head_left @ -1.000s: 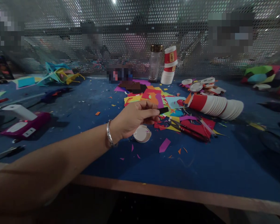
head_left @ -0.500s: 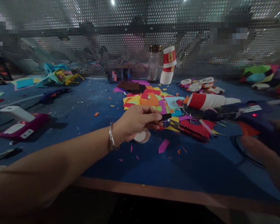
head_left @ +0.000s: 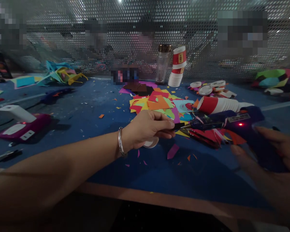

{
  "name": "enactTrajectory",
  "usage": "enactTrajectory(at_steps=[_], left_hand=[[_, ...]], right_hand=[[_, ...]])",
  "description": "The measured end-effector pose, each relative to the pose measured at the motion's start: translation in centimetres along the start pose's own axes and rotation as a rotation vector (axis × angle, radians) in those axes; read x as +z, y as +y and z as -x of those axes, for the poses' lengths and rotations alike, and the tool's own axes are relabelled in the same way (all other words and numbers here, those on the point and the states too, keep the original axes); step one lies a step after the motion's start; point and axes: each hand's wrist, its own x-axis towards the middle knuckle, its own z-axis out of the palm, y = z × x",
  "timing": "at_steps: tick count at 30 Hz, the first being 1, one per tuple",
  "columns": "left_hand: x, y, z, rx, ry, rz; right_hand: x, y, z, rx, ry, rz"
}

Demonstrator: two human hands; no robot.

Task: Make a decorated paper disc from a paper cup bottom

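Between thumb and fingers, my left hand (head_left: 152,127) pinches a small black paper piece (head_left: 179,126) above the table. My right hand (head_left: 268,154) is wrapped round the handle of a dark blue glue gun (head_left: 246,124) with a red light lit on it and a clear glue stick (head_left: 280,104) out of its back. The gun's nozzle points left and is at the black piece; whether they touch I cannot tell. Below my left hand lies a round white lid (head_left: 151,142), partly hidden. Scissors (head_left: 205,138) rest under the gun on coloured paper scraps (head_left: 159,102).
Behind the scraps stand a clear bottle (head_left: 163,66) and stacked paper cups (head_left: 178,67). More cups (head_left: 219,104) lie on their side at right, near several lids (head_left: 205,89). On the left are a purple power strip (head_left: 26,129) and another glue gun (head_left: 56,96). Perforated metal screens the back.
My right hand has brought the glue gun left, so its nozzle is now at the black paper piece. My left hand keeps its pinch, a little further right in view.
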Motion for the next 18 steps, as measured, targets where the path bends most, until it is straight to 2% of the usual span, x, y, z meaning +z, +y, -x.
enactTrajectory(at_steps=[5,13,18], left_hand=[[-0.19,-0.18,-0.09,-0.004,-0.024,0.004],[-0.17,-0.07,-0.16,-0.035,-0.049,0.022],[-0.19,-0.10,-0.15,-0.043,-0.061,0.036]], right_hand=[[-0.19,-0.95,-0.06,-0.036,0.019,0.030],[-0.16,-1.10,-0.38,-0.082,0.021,0.047],[-0.30,-1.12,-0.21,-0.039,0.005,0.054]])
